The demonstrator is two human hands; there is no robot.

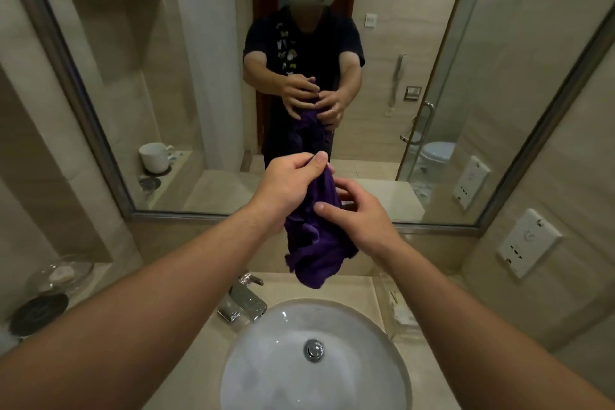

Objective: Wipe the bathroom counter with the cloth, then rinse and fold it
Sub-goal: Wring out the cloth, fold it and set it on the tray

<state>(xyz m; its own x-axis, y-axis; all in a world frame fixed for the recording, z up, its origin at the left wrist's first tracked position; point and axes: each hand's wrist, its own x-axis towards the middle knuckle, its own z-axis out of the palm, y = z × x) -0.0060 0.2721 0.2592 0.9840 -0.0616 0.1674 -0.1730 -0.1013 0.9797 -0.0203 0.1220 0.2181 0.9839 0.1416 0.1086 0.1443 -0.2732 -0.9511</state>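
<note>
A crumpled purple cloth (317, 243) hangs in the air above the white sink (286, 373), in front of the mirror. My left hand (288, 183) pinches the cloth's top edge between thumb and fingers. My right hand (359, 213) is against the cloth's right side, its fingers curled round the fabric just below the top. The cloth's lower end dangles free above the beige counter (196, 349) behind the basin.
A chrome tap (244, 303) stands at the back left of the sink. A clear glass dish (61, 273) and a dark round dish (38, 313) sit at the left. A clear box (399, 306) stands right of the basin. Wall sockets (527, 243) are on the right wall.
</note>
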